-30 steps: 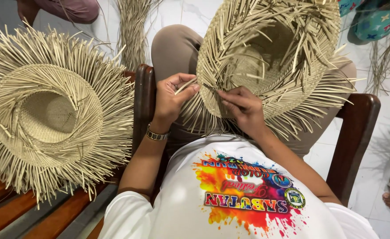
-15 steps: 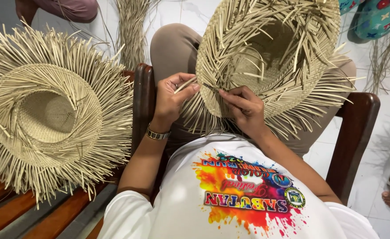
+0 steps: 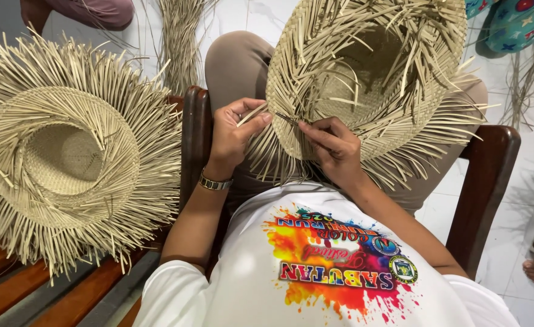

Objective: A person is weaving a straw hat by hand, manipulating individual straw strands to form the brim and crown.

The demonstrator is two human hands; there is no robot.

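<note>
Two straw hats: one (image 3: 364, 79) in lap, another (image 3: 67, 157) on bench (image 3: 67, 290).

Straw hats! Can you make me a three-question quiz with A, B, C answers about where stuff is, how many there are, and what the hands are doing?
1. Where is the hat nobody is touching?
A) on the wooden bench
B) on the floor tiles
C) on someone's head

2. How many straw hats show?
A) one
B) two
C) four

3. What is the left hand doing?
A) resting flat on the bench
B) holding scissors
C) pinching a straw strip

Answers:
1 A: the untouched hat lies on the wooden bench.
2 B: the other, the lap hat, rests on the person's knees.
3 C: the left hand pinches a straw strip at the rim, while the right hand works beside it.
</note>
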